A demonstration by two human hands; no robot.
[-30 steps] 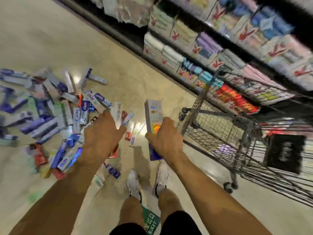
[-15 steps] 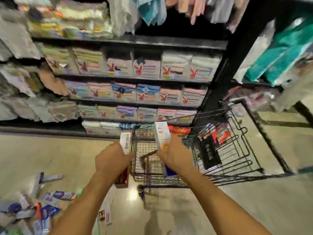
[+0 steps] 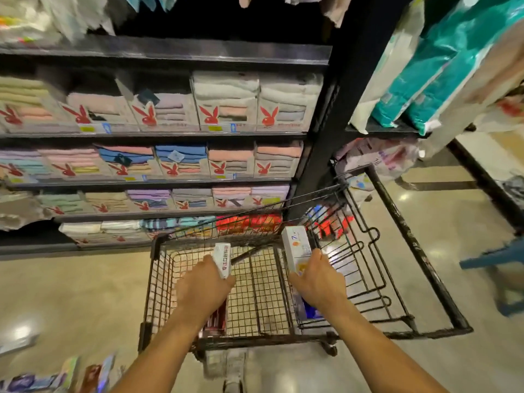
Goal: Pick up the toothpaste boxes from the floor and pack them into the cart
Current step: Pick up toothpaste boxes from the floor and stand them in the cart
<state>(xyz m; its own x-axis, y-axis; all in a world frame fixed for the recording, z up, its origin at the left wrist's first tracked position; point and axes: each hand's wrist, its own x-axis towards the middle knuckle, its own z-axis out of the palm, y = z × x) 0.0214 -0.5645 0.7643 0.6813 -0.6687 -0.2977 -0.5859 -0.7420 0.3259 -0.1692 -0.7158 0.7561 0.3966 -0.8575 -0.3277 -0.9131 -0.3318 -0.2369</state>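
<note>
Since 1 s ago the view has swung from the floor pile to the cart (image 3: 158, 285), now centre frame, and both arms came w/ it. Left grip (image 3: 204, 287) is wrapped round a white-red toothpaste box (image 3: 222, 259), held upright over the basket's left half. Right grip (image 3: 319, 282) clasps a taller white-orange box (image 3: 297, 251), blue at its foot, over the basket's right side by the seat-flap wires. So pickup's done for these 2; drop-in prob. next. Basket: mesh bottom shows; red/blue packs (image 3: 331, 225) at its upper-right end, inside or behind, can't tell. More boxes (image 3: 65, 375) lie on the floor, lower left.
</note>
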